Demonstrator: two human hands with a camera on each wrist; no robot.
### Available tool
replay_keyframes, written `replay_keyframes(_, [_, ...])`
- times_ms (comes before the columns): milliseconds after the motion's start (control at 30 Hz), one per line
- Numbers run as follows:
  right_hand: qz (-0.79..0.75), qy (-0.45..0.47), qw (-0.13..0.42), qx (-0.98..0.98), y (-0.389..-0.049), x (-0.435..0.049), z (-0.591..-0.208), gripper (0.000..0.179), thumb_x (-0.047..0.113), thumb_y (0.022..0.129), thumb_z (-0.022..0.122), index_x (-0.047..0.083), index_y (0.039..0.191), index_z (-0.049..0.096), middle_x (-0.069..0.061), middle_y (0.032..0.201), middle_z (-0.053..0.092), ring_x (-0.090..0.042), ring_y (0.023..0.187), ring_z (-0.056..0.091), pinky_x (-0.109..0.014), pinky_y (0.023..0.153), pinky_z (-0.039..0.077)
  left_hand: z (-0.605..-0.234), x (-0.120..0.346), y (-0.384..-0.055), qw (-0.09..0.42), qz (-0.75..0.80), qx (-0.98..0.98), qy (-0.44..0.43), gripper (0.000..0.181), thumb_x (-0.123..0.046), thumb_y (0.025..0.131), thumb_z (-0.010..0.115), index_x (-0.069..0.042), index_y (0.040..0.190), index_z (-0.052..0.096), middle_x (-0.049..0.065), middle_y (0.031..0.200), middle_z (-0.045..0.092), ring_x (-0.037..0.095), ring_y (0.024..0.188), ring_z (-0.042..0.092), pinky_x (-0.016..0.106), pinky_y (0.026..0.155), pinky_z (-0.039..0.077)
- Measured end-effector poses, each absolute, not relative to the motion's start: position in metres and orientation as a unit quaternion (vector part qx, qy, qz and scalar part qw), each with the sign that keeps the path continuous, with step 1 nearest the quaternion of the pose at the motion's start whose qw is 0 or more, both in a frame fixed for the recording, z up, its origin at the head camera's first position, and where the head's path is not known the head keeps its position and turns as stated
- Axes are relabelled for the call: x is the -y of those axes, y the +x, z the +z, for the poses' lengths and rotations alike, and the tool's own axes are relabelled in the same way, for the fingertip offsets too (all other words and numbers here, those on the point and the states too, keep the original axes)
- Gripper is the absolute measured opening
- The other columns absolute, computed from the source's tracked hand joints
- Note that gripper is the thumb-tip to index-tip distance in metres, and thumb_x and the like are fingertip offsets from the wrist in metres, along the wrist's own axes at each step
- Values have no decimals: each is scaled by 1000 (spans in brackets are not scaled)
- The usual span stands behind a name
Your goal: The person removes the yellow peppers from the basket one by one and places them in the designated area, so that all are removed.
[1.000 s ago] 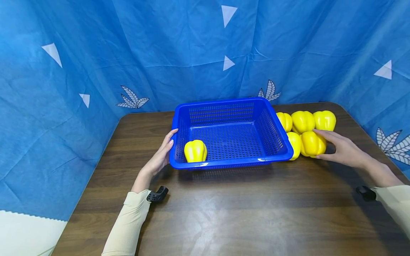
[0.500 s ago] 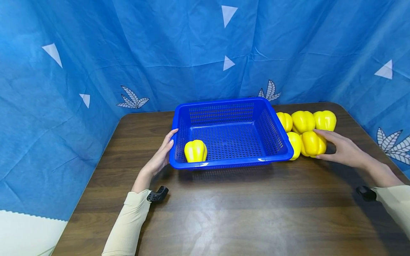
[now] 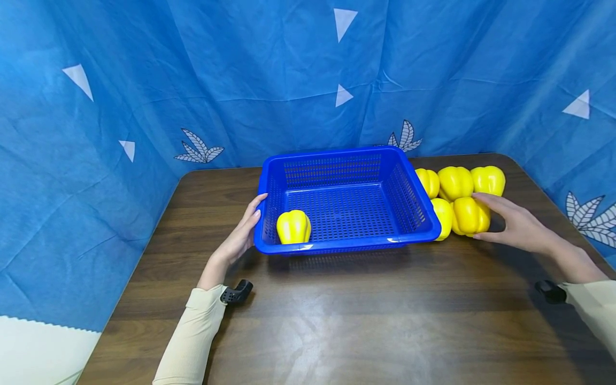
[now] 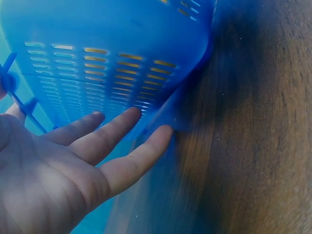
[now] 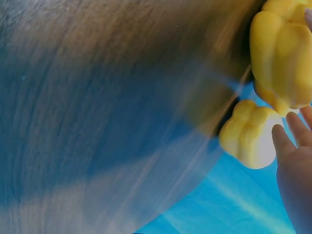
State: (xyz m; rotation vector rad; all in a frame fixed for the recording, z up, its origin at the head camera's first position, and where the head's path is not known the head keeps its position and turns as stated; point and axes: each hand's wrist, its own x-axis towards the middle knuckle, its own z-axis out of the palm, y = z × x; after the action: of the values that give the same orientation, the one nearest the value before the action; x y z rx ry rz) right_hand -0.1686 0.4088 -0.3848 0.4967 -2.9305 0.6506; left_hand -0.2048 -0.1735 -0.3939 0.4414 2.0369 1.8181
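Observation:
A blue perforated plastic basket (image 3: 337,214) sits on the table, with one yellow bell pepper (image 3: 293,227) in its near left corner. My left hand (image 3: 238,239) pinches the basket's left rim between thumb and forefinger; in the left wrist view the other fingers (image 4: 131,168) spread beside the slotted wall. To the right of the basket, my right hand (image 3: 522,225) grips a yellow bell pepper (image 3: 466,216) from its right side, thumb near and fingers behind. This pepper (image 5: 282,58) looms large in the right wrist view, where only part of the hand shows.
Several more yellow bell peppers (image 3: 454,183) crowd the table's far right corner, some partly hidden by the basket's right wall. Brown wood-grain tabletop (image 3: 337,321) stretches in front. A blue patterned cloth (image 3: 289,69) hangs behind and along both sides.

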Motion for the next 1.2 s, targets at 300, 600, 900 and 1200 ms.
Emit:
replay_keyframes(300, [208,160,41,964,-170,-406,-378,95,14,66,83,7,145,31,-31,140,37,-49,122,35,-71,92,33,-394,173,-206,184,641,-728,159,51,-43,100,22,-38,148,5,3,158,-1,44,140,23,61,102,38])
replay_keyframes(600, [187,161,57,967,-169,-400,-367,94,14,63,85,2,142,35,-32,135,42,-44,113,43,-68,86,40,-395,173,-206,184,640,-729,161,50,-42,100,22,-39,147,4,3,158,-1,44,139,25,60,100,40])
replay_keyframes(900, [185,166,72,966,-171,-395,-358,91,13,65,83,7,143,36,-30,140,41,-49,120,42,-66,86,40,-394,173,-205,184,640,-730,156,50,-43,100,23,-39,147,5,3,158,0,43,139,25,60,100,40])
replay_keyframes(1200, [184,186,119,958,-172,-383,-347,88,13,65,83,14,142,41,-26,138,46,-40,118,47,-17,106,38,-394,172,-205,183,640,-730,154,50,-43,100,22,-39,147,5,2,158,-1,43,140,24,60,101,38])
